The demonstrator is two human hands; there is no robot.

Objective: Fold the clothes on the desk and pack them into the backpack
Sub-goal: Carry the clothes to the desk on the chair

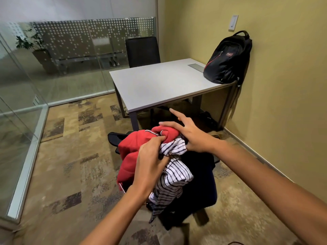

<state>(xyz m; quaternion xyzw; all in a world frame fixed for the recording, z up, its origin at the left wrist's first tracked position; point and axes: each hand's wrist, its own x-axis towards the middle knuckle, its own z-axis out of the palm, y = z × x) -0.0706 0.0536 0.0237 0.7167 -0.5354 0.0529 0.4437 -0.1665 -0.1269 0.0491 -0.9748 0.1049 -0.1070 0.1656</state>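
Yellow walls and a glass partition [53, 68] close this small room, and a patchy brown carpet [70, 147] covers the floor.

My left hand [150, 161] grips a bundle of clothes. Its fingers are curled into the red garment [131, 152], which looks thick and soft. The striped garment [175, 172], white with thin dark lines, hangs crumpled just beside and below this hand. My right hand [192, 137] lies on top of the bundle with the fingers stretched out and holds nothing; its index finger points toward the table.

I count two garments plainly. Under them is a dark navy mass [201, 183], and I cannot tell whether it is a third cloth or a chair seat. One black curved part [113, 137] shows at the left of the bundle. The bundle is low, in front of the near corner of the table.

Farther away, the tabletop [159, 85] is one smooth pale grey rectangle on dark legs, with one small metal hatch [196, 67] near its far edge. One backpack [228, 57], black with red trim, stands upright on the far right corner and leans on the wall, well apart from the clothes. One black chair [143, 52] stands behind the table. One white switch [233, 23] is on the wall above the backpack, and one potted plant [33, 43] stands behind the glass.
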